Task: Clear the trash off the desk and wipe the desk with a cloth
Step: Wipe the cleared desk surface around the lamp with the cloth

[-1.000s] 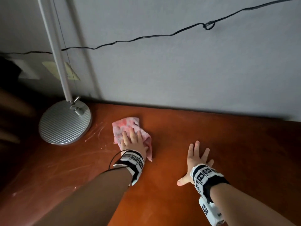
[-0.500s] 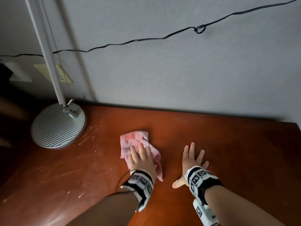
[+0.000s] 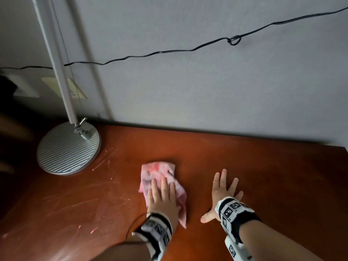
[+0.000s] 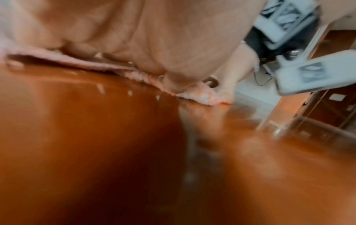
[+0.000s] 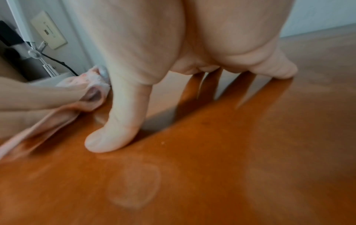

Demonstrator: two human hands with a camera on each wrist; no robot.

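**Wiping table, cloth under left palm**

Wiping step in hand: your left hand (image 3: 162,199) lies flat on the pink cloth (image 3: 160,175), fingers (image 3: 164,187) straight and pressing it onto the table (image 3: 273,176), probably so the whole cloth drags with the palm. Cloth sits right of the lamp base (image 3: 68,148), a little nearer you, apart from it. Right hand (image 3: 223,194) is further right of the lamp base, just beside the cloth, fingers spread wide on bare wood, holding nothing; looks like a brace. Pale streaks and specks lie between lamp base and cloth, so that patch likely needs passes. No trash seen on this part. Left wrist view is blurred.
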